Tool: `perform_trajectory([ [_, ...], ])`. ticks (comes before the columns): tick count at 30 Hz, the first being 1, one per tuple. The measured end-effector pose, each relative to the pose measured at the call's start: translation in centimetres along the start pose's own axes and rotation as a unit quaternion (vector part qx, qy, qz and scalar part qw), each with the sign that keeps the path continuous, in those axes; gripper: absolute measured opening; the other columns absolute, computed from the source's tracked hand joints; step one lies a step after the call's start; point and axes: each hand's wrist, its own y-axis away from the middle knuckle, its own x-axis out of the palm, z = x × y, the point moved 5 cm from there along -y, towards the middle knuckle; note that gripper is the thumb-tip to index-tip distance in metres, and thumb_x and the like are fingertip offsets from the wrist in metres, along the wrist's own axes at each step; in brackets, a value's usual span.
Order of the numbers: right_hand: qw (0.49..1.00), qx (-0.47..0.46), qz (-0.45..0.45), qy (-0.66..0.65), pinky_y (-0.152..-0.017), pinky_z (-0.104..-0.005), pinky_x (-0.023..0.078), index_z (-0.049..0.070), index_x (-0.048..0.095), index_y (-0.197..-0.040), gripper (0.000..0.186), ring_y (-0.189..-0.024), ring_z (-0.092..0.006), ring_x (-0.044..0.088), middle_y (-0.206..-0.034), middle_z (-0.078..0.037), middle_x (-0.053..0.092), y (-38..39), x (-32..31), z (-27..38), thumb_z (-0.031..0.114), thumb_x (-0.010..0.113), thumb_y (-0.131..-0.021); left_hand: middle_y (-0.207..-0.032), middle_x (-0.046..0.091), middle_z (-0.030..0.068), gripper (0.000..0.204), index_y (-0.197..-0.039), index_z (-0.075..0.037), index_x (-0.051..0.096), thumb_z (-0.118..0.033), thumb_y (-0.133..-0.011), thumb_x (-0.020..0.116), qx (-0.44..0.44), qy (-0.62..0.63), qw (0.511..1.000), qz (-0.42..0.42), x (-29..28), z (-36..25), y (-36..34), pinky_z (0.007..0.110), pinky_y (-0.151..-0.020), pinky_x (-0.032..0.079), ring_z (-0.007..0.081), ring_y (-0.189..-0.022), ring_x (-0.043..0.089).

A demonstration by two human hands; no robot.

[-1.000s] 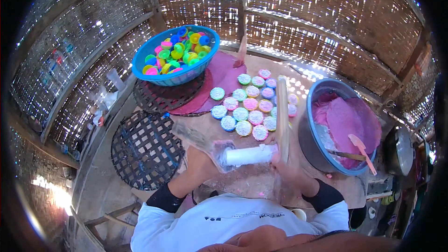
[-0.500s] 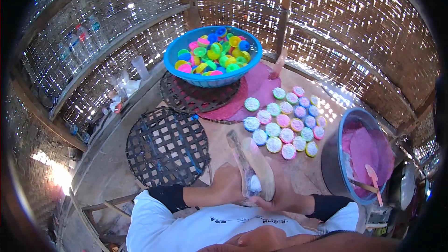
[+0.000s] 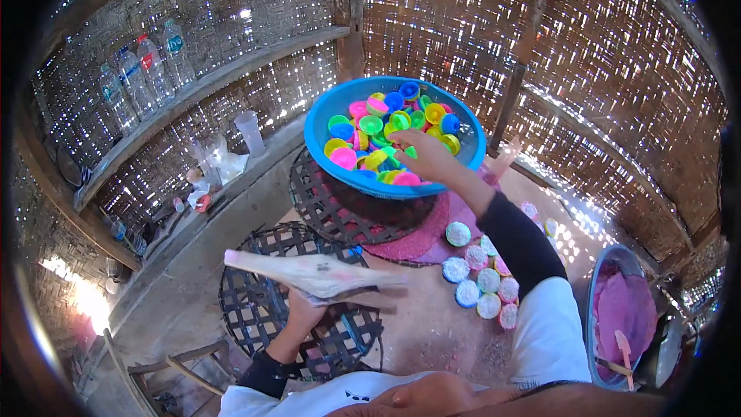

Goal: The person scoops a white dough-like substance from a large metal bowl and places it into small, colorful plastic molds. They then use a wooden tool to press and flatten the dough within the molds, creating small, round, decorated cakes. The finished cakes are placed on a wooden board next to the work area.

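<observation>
My left hand (image 3: 304, 313) is closed around a long, pale wooden tool (image 3: 320, 276), worn and dusted with white, lying nearly level above a round black woven rack (image 3: 239, 282). My right hand (image 3: 426, 156) reaches over the rim of a blue basin (image 3: 318, 147) heaped with small plastic cups (image 3: 343, 157) in pink, green, yellow and blue. Its fingers are bent and apart among the cups; no cup shows clearly gripped. Under my right arm stand rows of cups filled with white crumbly stuff (image 3: 467, 293), some hidden by the sleeve.
A deep tub (image 3: 593, 316) of pink-purple powder stands at the right, with a pink spatula (image 3: 623, 346) in it. Another black woven rack (image 3: 309, 189) lies under the basin. Plastic bottles (image 3: 154, 69) line a ledge on the left wall, above a clear cup (image 3: 249, 133).
My right hand has left the wooden tool and moved up into the basin. My left hand has swung the tool leftward, from upright to nearly level. The view has shifted too.
</observation>
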Motion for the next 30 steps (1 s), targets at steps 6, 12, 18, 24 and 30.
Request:
perform_trajectory([
  [6,0.956,-0.071,0.262,0.113,-0.090,-0.0390,0.042,0.015,0.056,-0.114,0.049,-0.107,-0.0298,0.051,-0.120,-0.008,0.051,-6.2,9.5,-5.3,0.001,0.060,-0.067,-0.096,0.063,0.0083,0.032,-0.096,-0.006,0.063,-0.022,-0.070,0.072,-0.021,-0.150,0.988,0.035,-1.2,4.1,1.0,0.034,-0.084,0.043,0.0232,-0.092,0.059],
  [12,0.936,0.076,0.232,0.253,-0.075,-0.0402,0.048,0.018,0.061,-0.108,0.035,-0.091,-0.0299,0.060,-0.099,-0.009,0.063,-8.2,7.4,-7.4,0.010,0.055,-0.074,-0.097,0.064,0.0079,0.028,-0.097,-0.008,0.065,-0.018,-0.071,0.068,-0.097,-0.072,0.993,0.008,-1.6,4.3,0.7,0.035,-0.088,0.041,0.0244,-0.096,0.058],
  [18,0.967,0.033,0.186,0.173,-0.073,-0.0382,0.048,0.013,0.066,-0.096,0.022,-0.086,-0.0272,0.062,-0.091,-0.011,0.065,-7.8,5.2,-10.4,0.014,0.055,-0.077,-0.097,0.064,0.0077,0.029,-0.095,-0.009,0.065,-0.018,-0.068,0.069,-0.101,-0.071,0.991,0.043,-1.4,3.8,-0.1,0.035,-0.087,0.041,0.0252,-0.094,0.058],
  [24,0.958,-0.038,0.280,0.046,-0.074,-0.0363,0.047,0.009,0.066,-0.097,0.021,-0.084,-0.0269,0.062,-0.093,-0.012,0.065,-8.4,8.1,-8.2,0.014,0.057,-0.079,-0.096,0.064,0.0068,0.029,-0.095,-0.010,0.066,-0.019,-0.067,0.067,-0.077,-0.087,0.992,0.038,-1.4,4.0,0.1,0.036,-0.088,0.040,0.0264,-0.094,0.058],
  [30,0.973,-0.015,0.217,0.077,-0.074,-0.0386,0.047,0.008,0.065,-0.099,0.023,-0.084,-0.0281,0.061,-0.092,-0.013,0.065,-10.6,10.0,-8.2,0.014,0.057,-0.078,-0.096,0.065,0.0065,0.028,-0.095,-0.010,0.066,-0.021,-0.069,0.067,-0.089,-0.071,0.993,0.028,-1.5,4.1,0.3,0.035,-0.088,0.041,0.0249,-0.094,0.058],
])
